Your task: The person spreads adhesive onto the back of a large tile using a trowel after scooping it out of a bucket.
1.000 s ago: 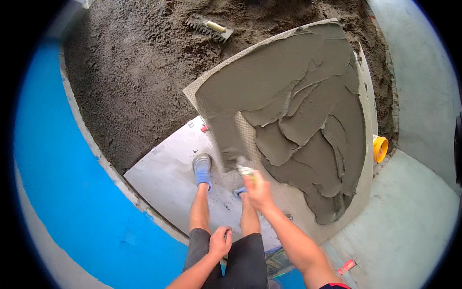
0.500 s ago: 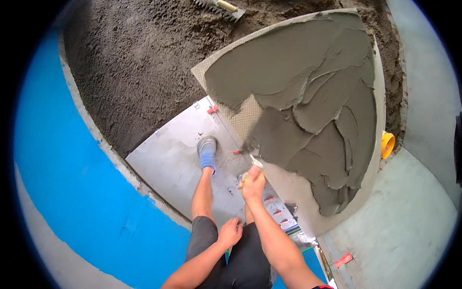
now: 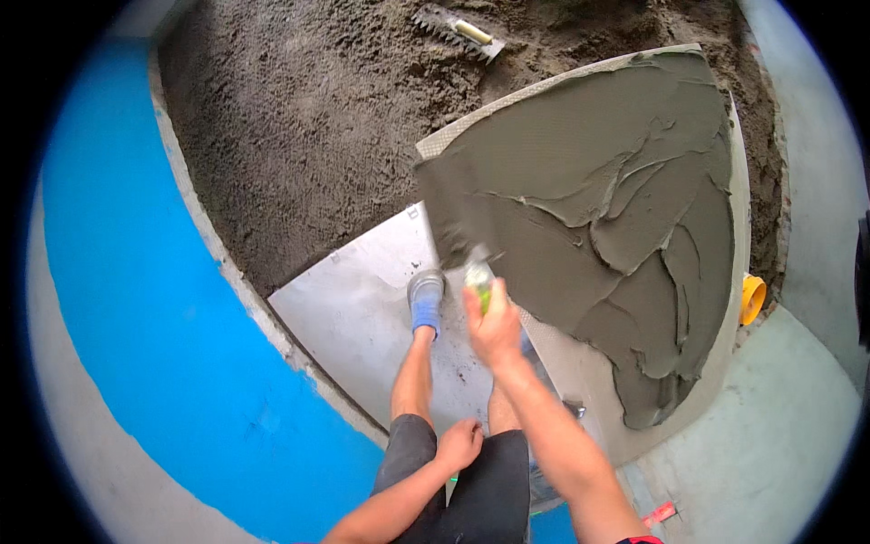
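Right hand (image 3: 495,331): fingers wrapped firmly around the yellow-green handle of a hand trowel (image 3: 484,288), its far end smeared by motion. Left hand (image 3: 461,444): well apart from the right, fingers curled, resting at the leg of the dark shorts (image 3: 485,490); cannot tell whether it holds anything.

Trowel lies over the left edge of the slab (image 3: 580,367), where the mortar (image 3: 562,154) begins. Half a second earlier it sat farther from the slab's upper left corner, and a dimpled strip showed bare there; that strip is now mostly grey. Left hand keeps its place on the leg.

Mortar: smooth toward the top, ridged and folded in thick laps at right. Slab: beige, dimpled at the exposed upper rim. Shoe (image 3: 426,288) stands on a pale, smooth panel (image 3: 349,304). Coarse brown sand (image 3: 290,118) beyond, carrying a toothed trowel (image 3: 458,34). Yellow round pipe end (image 3: 752,300) beside the slab.
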A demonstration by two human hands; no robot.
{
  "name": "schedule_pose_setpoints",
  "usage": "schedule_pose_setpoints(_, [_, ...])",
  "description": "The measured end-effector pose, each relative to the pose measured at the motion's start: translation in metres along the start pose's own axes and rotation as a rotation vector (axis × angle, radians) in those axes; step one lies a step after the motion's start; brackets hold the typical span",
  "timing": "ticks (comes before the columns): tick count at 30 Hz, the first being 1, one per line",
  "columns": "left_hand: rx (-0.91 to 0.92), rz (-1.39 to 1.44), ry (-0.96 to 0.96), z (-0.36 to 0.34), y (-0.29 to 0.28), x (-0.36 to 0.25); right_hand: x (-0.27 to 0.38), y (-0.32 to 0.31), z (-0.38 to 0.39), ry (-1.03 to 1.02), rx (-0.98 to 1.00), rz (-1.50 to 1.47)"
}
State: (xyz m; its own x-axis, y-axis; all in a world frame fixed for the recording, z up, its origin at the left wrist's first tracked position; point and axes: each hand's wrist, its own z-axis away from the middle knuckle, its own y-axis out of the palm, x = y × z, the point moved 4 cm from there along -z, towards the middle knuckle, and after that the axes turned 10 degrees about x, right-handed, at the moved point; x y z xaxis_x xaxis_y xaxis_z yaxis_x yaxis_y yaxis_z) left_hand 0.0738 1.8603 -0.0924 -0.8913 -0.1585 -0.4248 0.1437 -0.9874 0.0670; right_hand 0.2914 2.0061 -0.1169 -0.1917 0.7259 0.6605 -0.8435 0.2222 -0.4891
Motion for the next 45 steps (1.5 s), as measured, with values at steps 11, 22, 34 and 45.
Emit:
schedule_pose_setpoints(11, [-0.008, -0.001, 0.021, -0.004, -0.001, 0.004, 0.005, 0.043, -0.036, 0.051, 0.266, 0.143])
schedule_pose_setpoints(22, [0.04, 0.021, -0.036, -0.002, -0.008, 0.003, -0.016, -0.05, -0.01, -0.093, 0.095, 0.137])
schedule_pose_setpoints(34, [0.026, -0.023, -0.013, -0.008, -0.004, 0.015, -0.063, -0.178, -0.1, 0.108, -0.155, 0.267])
schedule_pose_setpoints(45, [-0.033, -0.075, 0.001, -0.009, -0.01, 0.015, -0.019, -0.041, -0.041, 0.118, 0.102, 0.048])
